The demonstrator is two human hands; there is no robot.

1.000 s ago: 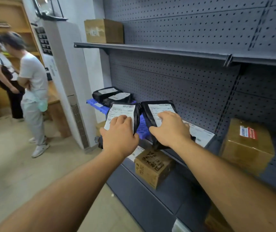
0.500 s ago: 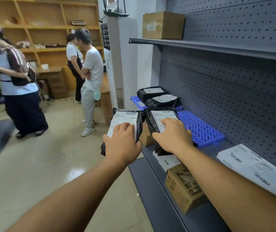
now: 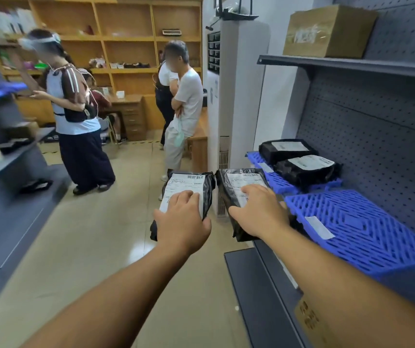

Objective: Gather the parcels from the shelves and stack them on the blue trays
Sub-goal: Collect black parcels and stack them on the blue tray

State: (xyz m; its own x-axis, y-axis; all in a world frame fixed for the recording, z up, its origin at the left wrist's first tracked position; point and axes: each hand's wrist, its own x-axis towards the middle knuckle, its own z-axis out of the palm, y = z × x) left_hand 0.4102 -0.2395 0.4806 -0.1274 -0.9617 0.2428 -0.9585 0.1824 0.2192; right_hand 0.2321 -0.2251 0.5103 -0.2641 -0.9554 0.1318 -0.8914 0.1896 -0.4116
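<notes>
Head cam: left hand (image 3: 181,222) and right hand (image 3: 260,213) each carry a black parcel (image 3: 189,187), fingers clamped on top. Two parcels (image 3: 302,167) already sit on the far tray (image 3: 274,182) at 1 o'clock; near tray (image 3: 362,229) is bare, so plenty left, I'd guess.

shelf (image 3: 402,285): grey, pegboard-backed | near blue tray (image 3: 357,229): bare but for a white label | far blue tray (image 3: 276,183): two black parcels (image 3: 302,167) | upper shelf (image 3: 352,65): cardboard box (image 3: 327,30)
</notes>
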